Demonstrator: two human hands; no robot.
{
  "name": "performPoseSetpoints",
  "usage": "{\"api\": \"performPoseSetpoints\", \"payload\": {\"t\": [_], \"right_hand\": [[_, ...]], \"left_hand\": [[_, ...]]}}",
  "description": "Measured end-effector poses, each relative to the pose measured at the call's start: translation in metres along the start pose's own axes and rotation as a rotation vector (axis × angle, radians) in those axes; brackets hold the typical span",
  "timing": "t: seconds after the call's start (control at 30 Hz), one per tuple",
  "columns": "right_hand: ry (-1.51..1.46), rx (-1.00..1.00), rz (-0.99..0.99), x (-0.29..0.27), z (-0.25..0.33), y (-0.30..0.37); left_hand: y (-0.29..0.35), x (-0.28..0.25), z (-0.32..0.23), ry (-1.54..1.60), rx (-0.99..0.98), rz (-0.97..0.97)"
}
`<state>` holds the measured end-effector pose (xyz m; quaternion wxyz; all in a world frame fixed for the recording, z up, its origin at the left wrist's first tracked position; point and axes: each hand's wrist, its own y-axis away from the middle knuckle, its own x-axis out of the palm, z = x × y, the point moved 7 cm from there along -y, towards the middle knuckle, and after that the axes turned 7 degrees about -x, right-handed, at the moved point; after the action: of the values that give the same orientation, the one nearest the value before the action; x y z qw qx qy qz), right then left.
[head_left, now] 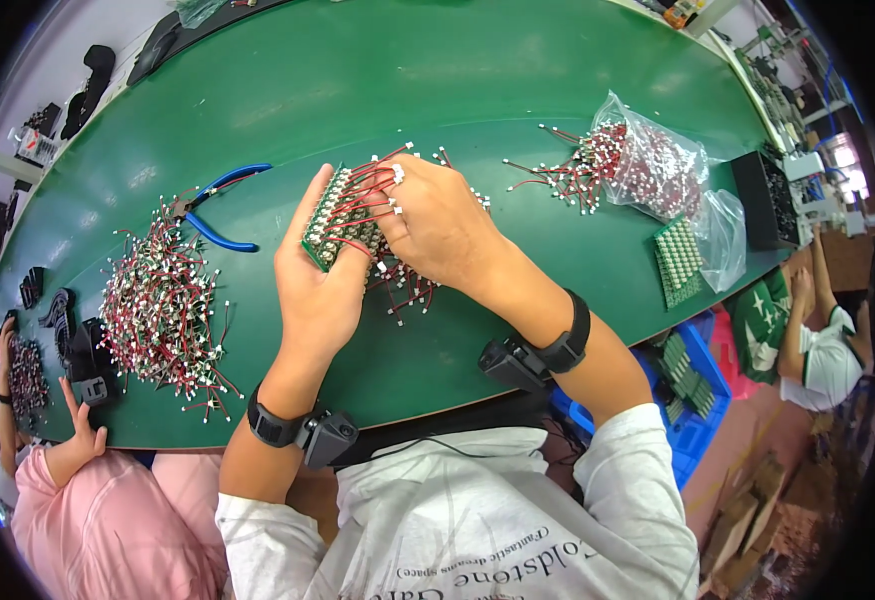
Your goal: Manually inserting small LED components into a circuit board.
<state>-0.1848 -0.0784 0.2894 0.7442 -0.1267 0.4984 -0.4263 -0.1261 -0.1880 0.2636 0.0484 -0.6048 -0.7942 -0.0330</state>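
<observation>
My left hand (320, 300) grips a green circuit board panel (330, 222) tilted up on its edge, thumb along one side. Rows of small white connectors cover the panel, and red wire leads (360, 188) with white plugs stick out from it. My right hand (443, 225) is closed against the panel's right side, its fingers curled among those leads. Its fingertips are hidden, so what they pinch cannot be made out. Beneath both hands, more loose red-and-white wire leads (410, 292) lie on the green table (438, 85).
Left of me are a large heap of wire leads (163, 310) and blue-handled pliers (220, 241). At right, a clear plastic bag (663, 165) spills more leads beside another panel (679, 262) and a black bin (764, 200). A co-worker's hand (80, 440) rests at the left table edge.
</observation>
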Motion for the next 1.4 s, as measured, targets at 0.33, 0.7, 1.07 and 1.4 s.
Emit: {"api": "performPoseSetpoints", "payload": {"t": [0.33,0.7,1.07,1.4], "right_hand": [[-0.015,0.0,-0.008,0.0014,0.0049,0.0003],[0.02,-0.018,-0.09,0.0023,0.004,0.0031],[0.011,-0.008,-0.092,0.0017,0.0057,0.0014],[0.054,-0.019,-0.064,0.0024,0.0066,0.0009]], "left_hand": [[0.0014,-0.0007,-0.001,-0.006,-0.006,-0.01],[0.0015,-0.0019,0.0002,-0.054,0.021,-0.037],[0.0018,-0.0016,-0.0009,-0.034,0.014,-0.038],[0.0025,-0.0017,-0.0008,-0.03,0.003,-0.03]]}}
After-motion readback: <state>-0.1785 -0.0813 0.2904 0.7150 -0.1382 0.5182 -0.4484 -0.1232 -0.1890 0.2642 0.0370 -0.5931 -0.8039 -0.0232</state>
